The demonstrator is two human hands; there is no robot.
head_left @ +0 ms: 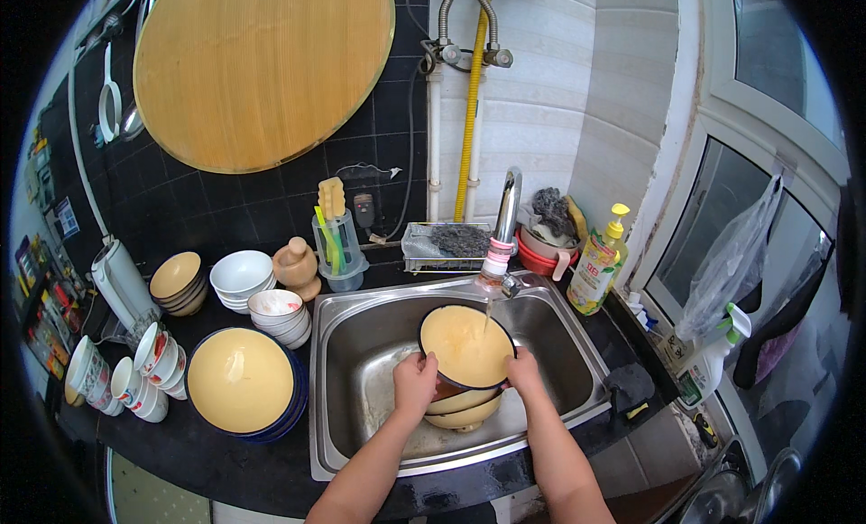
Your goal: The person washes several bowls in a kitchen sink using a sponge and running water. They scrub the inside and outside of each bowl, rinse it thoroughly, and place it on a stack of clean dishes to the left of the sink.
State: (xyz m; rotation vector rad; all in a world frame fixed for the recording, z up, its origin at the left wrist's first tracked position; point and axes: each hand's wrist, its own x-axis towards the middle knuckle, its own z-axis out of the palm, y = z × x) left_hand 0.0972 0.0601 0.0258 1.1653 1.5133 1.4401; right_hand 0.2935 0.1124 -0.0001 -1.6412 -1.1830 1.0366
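Both my hands hold a yellow bowl with a dark blue rim (460, 339), tilted under the running tap (497, 258). A thin stream of water falls into it near its right side. My left hand (416, 381) is closed on the rim at the left, and my right hand (523, 371) grips the opposite edge. Below it, more yellow bowls (462, 418) sit in the steel sink (361, 344), partly hidden by the held bowl.
Left of the sink stand blue-rimmed yellow bowls (239, 380), white bowls (242, 273) and patterned cups (155, 353). A wooden mortar (296, 264) stands behind. Right of the tap are a yellow soap bottle (597, 267), a spray bottle (708, 362) and a dark cloth (629, 387).
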